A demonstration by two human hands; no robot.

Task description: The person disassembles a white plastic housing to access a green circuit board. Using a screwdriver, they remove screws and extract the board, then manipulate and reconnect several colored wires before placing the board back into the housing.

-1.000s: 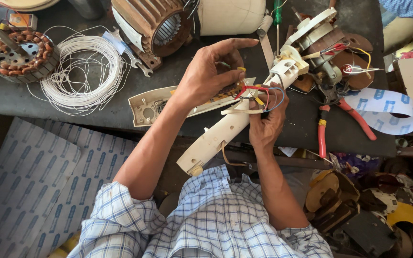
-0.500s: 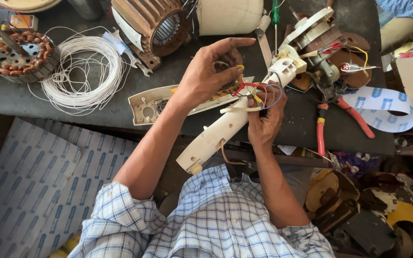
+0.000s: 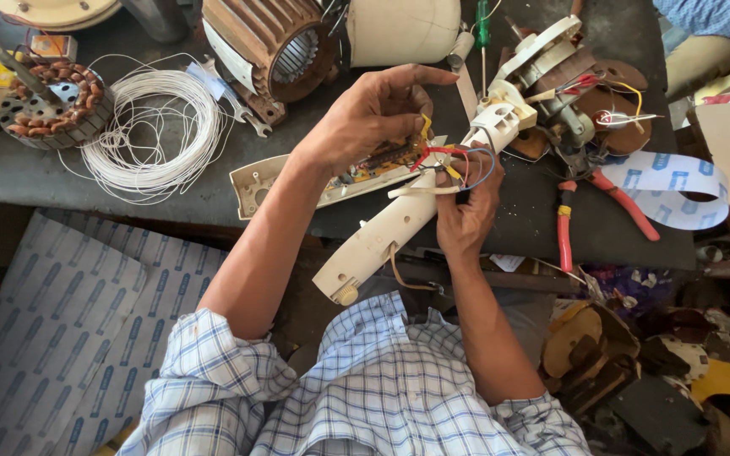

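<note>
- Cream plastic appliance housing (image 3: 382, 236), long and opened, lay slanted over the near edge of the dark workbench (image 3: 10, 173), propped so its wiring faced up.
- Right hand (image 3: 466, 211) had fingers closed around the housing's upper end, steadying it; bundle of red, yellow and blue wires (image 3: 454, 156) sat just above.
- Left hand (image 3: 365, 114) pinched a brown circuit board (image 3: 382, 156) by thumb and fingers, other fingers spread.
- One cream cover plate (image 3: 255, 181) lay under the board.
- One pair of red-handled pliers (image 3: 589, 207) lay near, right.
- One white wire coil (image 3: 158, 131), one copper-wound stator (image 3: 48, 101), one ribbed brown motor casing (image 3: 268, 42) lay farther off.
</note>
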